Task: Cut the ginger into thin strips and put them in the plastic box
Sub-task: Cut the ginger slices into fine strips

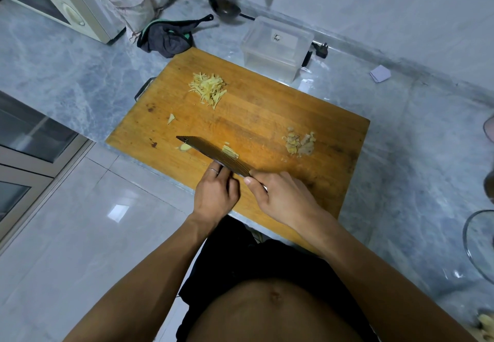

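A wooden cutting board [267, 117] lies on the marble counter. A pile of thin ginger strips [208, 89] sits at its far left, and ginger peel scraps [299, 144] lie at its right. My right hand [278, 194] grips the handle of a cleaver [211, 153], whose blade is tilted with a few ginger strips [230, 152] stuck on its side. My left hand [216, 192] rests against the blade's near side; whatever lies under its fingers is hidden. A small ginger piece [184, 147] peeks out beyond the blade. The clear plastic box [278, 47] stands behind the board, holding no ginger.
A dark cloth [168, 38] lies behind the board's far left corner, beside an oven [61, 2]. A ladle [224, 5] and a plug [320, 49] are near the wall. A glass bowl's rim [475, 248] shows at the right edge. One stray ginger bit [171, 118] lies on the board.
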Motion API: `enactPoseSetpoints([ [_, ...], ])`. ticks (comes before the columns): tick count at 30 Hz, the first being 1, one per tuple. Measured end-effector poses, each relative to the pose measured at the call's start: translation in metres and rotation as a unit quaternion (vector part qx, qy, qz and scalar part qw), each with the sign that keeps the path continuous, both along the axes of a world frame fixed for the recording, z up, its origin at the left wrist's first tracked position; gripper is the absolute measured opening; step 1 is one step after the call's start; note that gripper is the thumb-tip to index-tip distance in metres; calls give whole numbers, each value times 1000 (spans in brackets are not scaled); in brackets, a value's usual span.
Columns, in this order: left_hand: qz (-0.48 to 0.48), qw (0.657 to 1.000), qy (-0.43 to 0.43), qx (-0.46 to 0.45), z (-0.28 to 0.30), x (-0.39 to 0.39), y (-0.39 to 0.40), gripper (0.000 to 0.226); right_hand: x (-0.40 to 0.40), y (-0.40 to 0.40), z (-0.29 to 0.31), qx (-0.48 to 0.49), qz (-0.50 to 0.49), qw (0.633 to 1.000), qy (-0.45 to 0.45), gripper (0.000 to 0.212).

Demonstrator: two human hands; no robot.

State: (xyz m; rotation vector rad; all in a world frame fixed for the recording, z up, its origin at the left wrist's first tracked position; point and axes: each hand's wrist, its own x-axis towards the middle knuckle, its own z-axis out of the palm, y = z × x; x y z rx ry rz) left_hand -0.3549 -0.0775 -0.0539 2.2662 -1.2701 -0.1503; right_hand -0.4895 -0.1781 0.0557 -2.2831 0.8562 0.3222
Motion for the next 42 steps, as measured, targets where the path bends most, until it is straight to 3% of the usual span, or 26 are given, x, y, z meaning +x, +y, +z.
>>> enactPoseSetpoints([
  [6, -1, 1000, 8, 14, 2, 0, 0, 32, 7, 1, -7, -27, 8, 999, 22, 51],
  [20, -16, 1000, 13, 21, 2, 1, 3, 35, -4, 2, 0, -9, -7, 1000, -21, 46],
  [31, -11, 1000, 12, 20, 3, 0, 1, 33, 3, 2, -5, -35, 4, 999, 11, 48],
  [42, -9, 1000, 14, 15, 4, -3, 2, 31, -5, -1, -1, -2, -3, 1000, -24, 46],
])
